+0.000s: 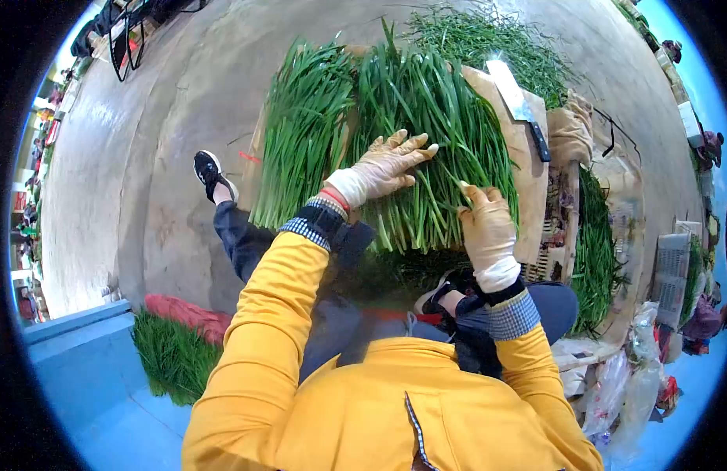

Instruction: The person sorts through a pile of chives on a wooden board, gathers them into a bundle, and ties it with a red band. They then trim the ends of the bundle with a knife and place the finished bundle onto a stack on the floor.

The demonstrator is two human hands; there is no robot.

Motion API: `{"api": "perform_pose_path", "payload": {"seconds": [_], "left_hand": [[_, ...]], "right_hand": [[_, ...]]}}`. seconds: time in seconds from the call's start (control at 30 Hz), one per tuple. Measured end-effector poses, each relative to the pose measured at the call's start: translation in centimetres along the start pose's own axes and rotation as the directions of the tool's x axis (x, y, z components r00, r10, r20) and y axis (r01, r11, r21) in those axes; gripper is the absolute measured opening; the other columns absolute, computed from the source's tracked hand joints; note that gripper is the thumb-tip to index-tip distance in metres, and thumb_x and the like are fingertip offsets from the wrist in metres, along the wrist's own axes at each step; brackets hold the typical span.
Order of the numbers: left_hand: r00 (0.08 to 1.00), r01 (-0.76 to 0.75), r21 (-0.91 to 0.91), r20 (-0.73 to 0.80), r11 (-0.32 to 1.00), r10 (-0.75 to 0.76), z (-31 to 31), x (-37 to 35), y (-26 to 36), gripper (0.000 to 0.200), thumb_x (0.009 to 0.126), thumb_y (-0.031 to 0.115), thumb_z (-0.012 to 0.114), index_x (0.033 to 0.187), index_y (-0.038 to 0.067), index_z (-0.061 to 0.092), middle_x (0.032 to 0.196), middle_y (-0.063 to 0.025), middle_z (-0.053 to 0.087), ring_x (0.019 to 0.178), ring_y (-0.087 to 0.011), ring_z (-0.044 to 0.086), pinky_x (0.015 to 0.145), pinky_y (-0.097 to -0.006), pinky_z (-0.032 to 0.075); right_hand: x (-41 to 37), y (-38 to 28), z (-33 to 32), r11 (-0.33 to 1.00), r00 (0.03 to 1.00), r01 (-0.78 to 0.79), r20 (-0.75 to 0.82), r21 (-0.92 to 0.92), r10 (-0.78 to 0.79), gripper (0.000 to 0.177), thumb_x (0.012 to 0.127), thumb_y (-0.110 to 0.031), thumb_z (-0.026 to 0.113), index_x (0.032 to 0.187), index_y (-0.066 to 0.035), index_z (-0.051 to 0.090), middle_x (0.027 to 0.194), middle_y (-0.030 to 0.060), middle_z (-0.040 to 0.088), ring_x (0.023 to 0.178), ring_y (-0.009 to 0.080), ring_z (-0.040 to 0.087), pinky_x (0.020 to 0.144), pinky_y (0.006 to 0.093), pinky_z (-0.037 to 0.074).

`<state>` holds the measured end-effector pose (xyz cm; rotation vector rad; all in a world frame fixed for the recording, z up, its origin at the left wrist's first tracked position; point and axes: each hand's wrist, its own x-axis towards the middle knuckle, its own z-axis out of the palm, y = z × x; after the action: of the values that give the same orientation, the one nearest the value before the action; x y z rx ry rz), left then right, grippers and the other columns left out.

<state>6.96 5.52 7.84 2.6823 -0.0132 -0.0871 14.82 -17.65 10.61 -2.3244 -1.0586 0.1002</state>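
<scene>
Both left hand [383,166] and right hand [485,228] rest on chives [426,102] beside open concrete [167,133].

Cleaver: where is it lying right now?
In the head view the cleaver lies on the brown board at upper right, just right of the pile of green stalks and beyond the right hand.

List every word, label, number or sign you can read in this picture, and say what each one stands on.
No text can be read anywhere.
On the cardboard under the chives: no print visible.
On the cleaver: no readable mark.
On the stalls at far left: coloured patches, too small and blurred to read.
On the plastic bags at right: too blurred to read.
</scene>
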Motion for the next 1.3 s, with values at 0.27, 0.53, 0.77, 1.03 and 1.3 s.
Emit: {"api": "perform_pose_path", "payload": {"seconds": [0.27, 0.53, 0.77, 1.03, 1.3], "left_hand": [[1.0, 0.015, -0.153, -0.02, 0.988, -0.018, 1.5, 0.8, -1.3, 0.052, 0.09, 0.009, 0.046, 0.136, 0.033, 0.042, 0.15, 0.0019, 0.027, 0.14, -0.0304, 0.014, 0.11, -0.0537, 0.003], [0.999, 0.054, -0.341, 0.012, 0.938, -0.053, 2.3, 0.8, -2.1, 0.053, 0.09, 0.01, 0.047, 0.137, 0.034, 0.041, 0.15, 0.0031, 0.028, 0.141, -0.0292, 0.012, 0.11, -0.052, -0.002], [0.895, -0.194, -0.285, -0.443, 0.939, 0.05, 2.2, 0.9, -1.8, 0.055, 0.079, -0.003, 0.051, 0.129, 0.019, 0.052, 0.14, -0.0048, 0.043, 0.134, -0.0241, 0.03, 0.111, -0.0407, 0.015], [0.817, 0.391, -0.17, -0.389, 0.905, -0.426, 1.3, -3.5, 4.2, 0.109, 0.059, 0.033, 0.081, 0.147, 0.019, 0.019, 0.15, -0.0231, 0.009, 0.136, -0.0447, 0.011, 0.111, -0.0454, 0.016], [0.852, 0.071, -0.478, -0.426, 0.875, -0.302, 2.2, -5.3, 1.8, 0.104, 0.062, 0.008, 0.076, 0.148, 0.013, 0.016, 0.152, -0.018, 0.011, 0.141, -0.0316, 0.008, 0.113, -0.0359, 0.011]], "right_hand": [[2.2, -5.4, 5.8, 0.933, 0.923, 0.224, 0.369, -0.281, -0.111, 0.035, 0.074, -0.022, 0.069, 0.104, -0.007, 0.057, 0.085, 0.0119, 0.059, 0.083, 0.0294, 0.06, 0.07, 0.0391, 0.051], [-2.0, -6.0, 0.7, 0.91, 0.522, 0.393, 0.783, 0.133, -0.339, 0.015, 0.08, -0.012, 0.053, 0.078, -0.004, 0.065, 0.08, 0.0163, 0.065, 0.07, 0.0301, 0.065, 0.061, 0.0377, 0.053], [6.5, -6.2, -8.6, 0.354, 0.724, -0.251, 0.417, 0.901, -0.549, 0.027, 0.085, -0.021, 0.063, 0.1, 0.001, 0.061, 0.088, 0.014, 0.063, 0.084, 0.0236, 0.061, 0.073, 0.0302, 0.05], [1.9, -5.2, -1.1, 0.996, 0.99, 0.061, 0.13, -0.058, -0.053, 0.066, 0.072, -0.016, 0.075, 0.13, -0.012, 0.044, 0.103, 0.0137, 0.056, 0.094, 0.0272, 0.059, 0.077, 0.0354, 0.05], [0.9, 0.8, 1.6, 0.999, 0.997, 0.02, -0.075, -0.034, -0.023, 0.047, 0.073, 0.002, 0.064, 0.117, -0.008, 0.055, 0.1, 0.0128, 0.054, 0.089, 0.0286, 0.058, 0.076, 0.0344, 0.049]]}}
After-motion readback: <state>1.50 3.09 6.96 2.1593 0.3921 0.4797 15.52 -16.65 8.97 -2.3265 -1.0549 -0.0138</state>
